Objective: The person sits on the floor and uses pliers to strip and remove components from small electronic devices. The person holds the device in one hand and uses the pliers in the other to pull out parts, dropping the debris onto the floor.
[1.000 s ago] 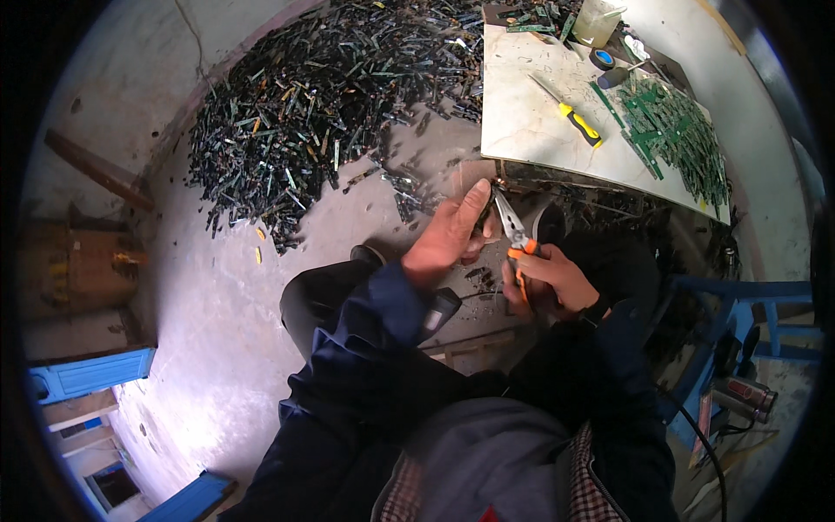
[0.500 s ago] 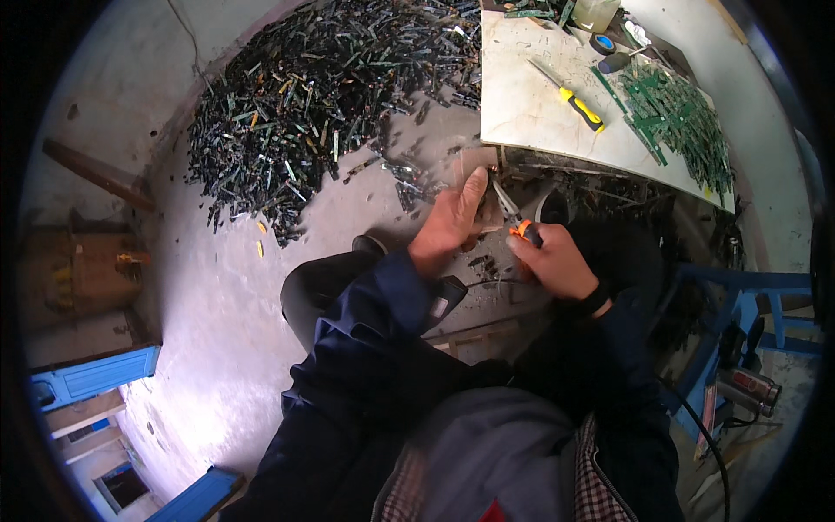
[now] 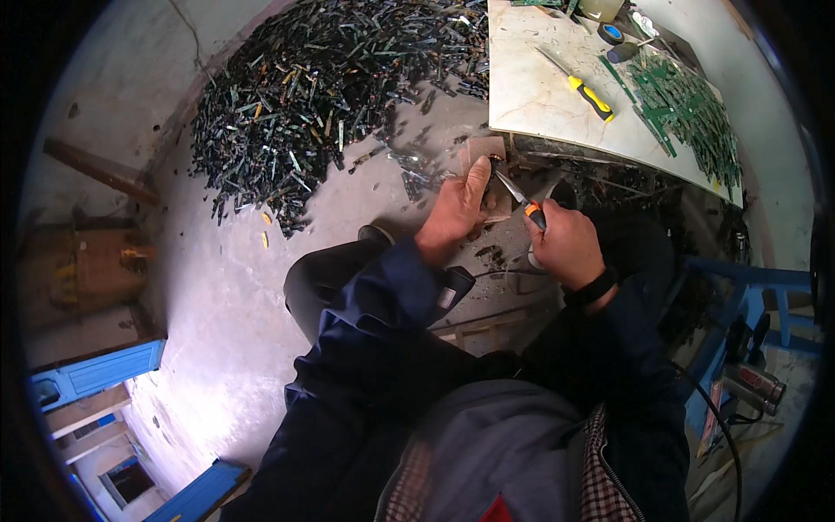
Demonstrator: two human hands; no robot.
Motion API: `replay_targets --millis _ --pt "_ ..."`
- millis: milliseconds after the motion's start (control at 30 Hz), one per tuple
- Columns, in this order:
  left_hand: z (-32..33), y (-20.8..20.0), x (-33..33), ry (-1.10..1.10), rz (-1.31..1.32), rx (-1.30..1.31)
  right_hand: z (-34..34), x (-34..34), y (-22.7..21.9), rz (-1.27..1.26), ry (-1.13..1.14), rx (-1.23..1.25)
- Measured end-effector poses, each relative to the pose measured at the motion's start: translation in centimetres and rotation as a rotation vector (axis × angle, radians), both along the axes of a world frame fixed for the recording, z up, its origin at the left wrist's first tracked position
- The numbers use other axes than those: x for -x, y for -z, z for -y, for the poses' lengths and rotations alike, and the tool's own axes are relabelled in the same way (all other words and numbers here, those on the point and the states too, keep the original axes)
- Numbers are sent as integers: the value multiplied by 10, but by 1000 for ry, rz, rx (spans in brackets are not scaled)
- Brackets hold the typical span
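Between my knees, just above the floor, my right hand (image 3: pixel 567 242) is wrapped around the pliers (image 3: pixel 536 215), fingers clenched about the orange-and-black handles. The metal nose points away from me and to the left of that grip, up to a small dark piece (image 3: pixel 496 163) at the tip of my left thumb. My left hand (image 3: pixel 456 209) pinches that piece, thumb on top and the other fingers curled below, mostly hidden; I cannot tell whether the plier tips are biting on it or only beside it. Just past my thumb lies a flat brownish slab (image 3: pixel 484 149).

Well beyond my grip and to the left spreads a big heap of dark strips (image 3: pixel 287 113), with a few loose yellow bits near its closer edge. Ahead and to the right of the pliers stands a pale tabletop (image 3: pixel 526 96), bearing a yellow-and-black-handled tool (image 3: pixel 594 100), a blue-centred roll of tape (image 3: pixel 611 33) and, farther right, a pile of green strips (image 3: pixel 687 113). Close behind my left hand, by the sleeve, sits a black object (image 3: pixel 454 287). Far right of my right hand is a blue wooden frame (image 3: pixel 765 277).
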State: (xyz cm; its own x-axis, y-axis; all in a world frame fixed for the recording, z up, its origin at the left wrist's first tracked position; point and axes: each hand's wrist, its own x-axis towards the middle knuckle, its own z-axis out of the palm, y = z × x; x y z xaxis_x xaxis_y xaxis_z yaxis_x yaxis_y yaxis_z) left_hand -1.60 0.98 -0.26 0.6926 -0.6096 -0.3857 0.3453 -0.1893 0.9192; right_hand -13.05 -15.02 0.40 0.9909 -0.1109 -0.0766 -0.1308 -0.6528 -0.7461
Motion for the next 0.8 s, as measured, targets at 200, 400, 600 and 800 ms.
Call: replay_targets --millis 200,400,600,800 --pt "-13 -29 -4 250 -413 425 -17 17 -49 -485 45 -1425" --pt "-13 -19 -2 218 -521 452 -11 9 -25 -270 -77 -830" --pt "0 -9 0 69 -149 114 -5 3 1 152 108 238" --pt "4 14 -5 0 220 -8 -10 3 -5 121 145 266"
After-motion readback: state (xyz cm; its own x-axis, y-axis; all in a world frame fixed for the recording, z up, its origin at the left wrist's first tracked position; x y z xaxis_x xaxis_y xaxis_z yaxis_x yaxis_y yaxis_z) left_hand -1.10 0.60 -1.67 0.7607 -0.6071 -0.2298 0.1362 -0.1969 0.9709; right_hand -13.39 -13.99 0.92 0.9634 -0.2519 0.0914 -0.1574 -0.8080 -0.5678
